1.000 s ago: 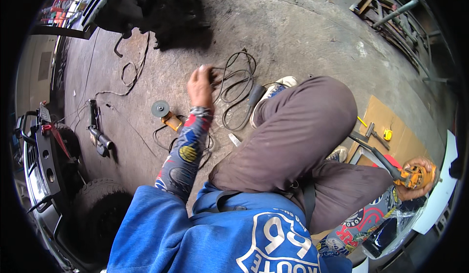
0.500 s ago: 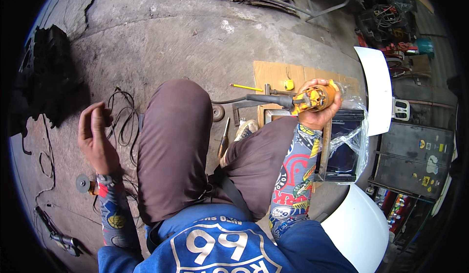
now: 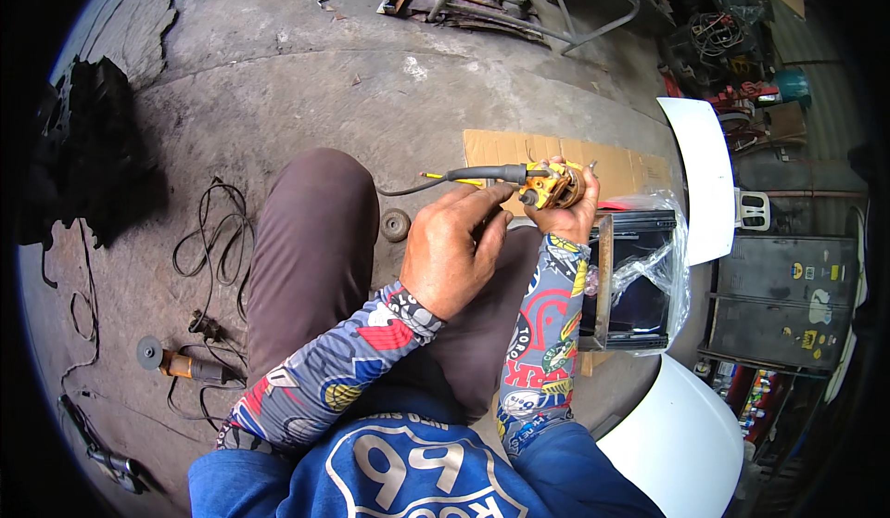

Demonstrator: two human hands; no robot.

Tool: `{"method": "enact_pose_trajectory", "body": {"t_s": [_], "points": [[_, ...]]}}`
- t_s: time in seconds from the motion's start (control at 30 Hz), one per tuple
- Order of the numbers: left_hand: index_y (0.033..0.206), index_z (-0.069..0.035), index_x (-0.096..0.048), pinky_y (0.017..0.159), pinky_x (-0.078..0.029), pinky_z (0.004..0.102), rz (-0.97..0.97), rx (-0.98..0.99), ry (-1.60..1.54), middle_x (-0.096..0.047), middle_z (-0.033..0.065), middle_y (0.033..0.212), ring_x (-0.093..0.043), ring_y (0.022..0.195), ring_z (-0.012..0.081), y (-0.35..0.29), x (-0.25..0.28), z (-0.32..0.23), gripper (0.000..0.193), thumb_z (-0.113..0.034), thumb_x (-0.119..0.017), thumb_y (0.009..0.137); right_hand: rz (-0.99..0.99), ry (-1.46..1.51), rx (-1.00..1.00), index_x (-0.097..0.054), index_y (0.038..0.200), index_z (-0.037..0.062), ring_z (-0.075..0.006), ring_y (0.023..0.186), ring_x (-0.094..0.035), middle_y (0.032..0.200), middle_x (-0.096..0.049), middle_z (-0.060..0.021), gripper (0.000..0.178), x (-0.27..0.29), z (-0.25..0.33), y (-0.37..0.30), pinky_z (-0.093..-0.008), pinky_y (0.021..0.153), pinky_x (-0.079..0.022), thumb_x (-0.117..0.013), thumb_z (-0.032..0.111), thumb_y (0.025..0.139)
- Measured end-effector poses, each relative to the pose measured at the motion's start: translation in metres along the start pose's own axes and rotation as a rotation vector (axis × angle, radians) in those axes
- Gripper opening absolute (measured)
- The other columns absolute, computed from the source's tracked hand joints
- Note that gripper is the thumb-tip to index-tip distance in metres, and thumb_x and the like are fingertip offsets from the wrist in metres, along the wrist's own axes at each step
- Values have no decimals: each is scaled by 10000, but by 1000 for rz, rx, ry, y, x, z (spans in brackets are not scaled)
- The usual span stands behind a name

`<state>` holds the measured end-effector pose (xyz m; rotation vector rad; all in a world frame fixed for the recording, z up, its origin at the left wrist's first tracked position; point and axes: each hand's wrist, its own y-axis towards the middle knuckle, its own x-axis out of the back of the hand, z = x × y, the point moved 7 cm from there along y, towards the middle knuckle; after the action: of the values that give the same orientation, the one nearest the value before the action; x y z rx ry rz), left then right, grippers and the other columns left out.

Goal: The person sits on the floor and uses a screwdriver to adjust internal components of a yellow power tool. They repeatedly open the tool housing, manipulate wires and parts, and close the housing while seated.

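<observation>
My right hand (image 3: pixel 587 204) is wrapped around a yellow power tool (image 3: pixel 554 186) with its inner parts exposed at the cord end. A black cord in a thick rubber sleeve (image 3: pixel 487 174) runs out of the tool to the left. My left hand (image 3: pixel 454 249) reaches across my lap. Its fingers stretch forward, their tips at the cord end of the tool, and its thumb stays apart from it. Whether the fingertips press on the tool cannot be made out. Behind the sleeve, a yellow pencil (image 3: pixel 450 180) lies partly hidden.
Cardboard (image 3: pixel 593 152) lies beyond the tool, and a plastic-wrapped dark panel (image 3: pixel 649 281) is at the right. White curved panels (image 3: pixel 697 179) stand further right. On the floor at left are an angle grinder (image 3: pixel 190 366), looped cords (image 3: pixel 209 240) and a black engine block (image 3: pixel 88 147).
My left hand has swung from the far left over my lap to the tool's cord end. My right hand has shifted slightly left with the tool, and the view has moved a little.
</observation>
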<state>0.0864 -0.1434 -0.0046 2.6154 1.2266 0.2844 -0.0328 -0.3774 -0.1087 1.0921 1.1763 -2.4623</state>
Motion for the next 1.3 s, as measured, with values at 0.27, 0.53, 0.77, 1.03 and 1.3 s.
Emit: {"method": "enact_pose_trajectory", "body": {"t_s": [0.27, 0.53, 0.77, 1.03, 1.3], "points": [[1145, -10, -724, 745, -552, 424, 37, -54, -158, -704, 190, 950, -695, 834, 378, 5, -17, 9, 282, 6, -654, 872, 24, 264, -210, -641, 1133, 7, -305, 1070, -640, 1090, -686, -138, 466, 5, -3, 1, -482, 990, -543, -836, 298, 826], [1142, 1, -735, 691, -550, 330, 37, 171, -328, -747, 176, 935, -716, 761, 231, 18, -16, 32, 226, -23, -659, 930, 329, 201, -474, -618, 1184, 69, -326, 1123, -616, 1138, -672, -109, 485, -11, -15, -16, -533, 912, -564, -773, 421, 887], [1111, 17, -747, 727, -543, 312, 112, 329, -419, -748, 133, 936, -687, 814, 174, 15, -19, 51, 197, -59, -653, 956, 151, 175, -378, -613, 1156, 53, -312, 1100, -625, 1080, -671, -115, 457, -9, -13, -19, -517, 940, -557, -791, 368, 877], [1108, 28, -747, 737, -528, 287, 135, 345, -424, -735, 109, 940, -661, 824, 150, 9, -18, 51, 190, -50, -658, 960, 22, 191, -321, -605, 1164, 45, -267, 1094, -620, 1051, -671, -107, 463, -4, -11, -13, -480, 980, -539, -817, 298, 840], [1082, -5, -759, 779, -560, 329, 89, 218, -342, -763, 132, 969, -708, 857, 170, 4, -13, 45, 172, -60, -664, 950, -252, 1772, -1283, -584, 1227, 110, -272, 1120, -610, 1155, -637, -56, 323, -24, 8, -55, -435, 998, -495, -610, 306, 972]]}}
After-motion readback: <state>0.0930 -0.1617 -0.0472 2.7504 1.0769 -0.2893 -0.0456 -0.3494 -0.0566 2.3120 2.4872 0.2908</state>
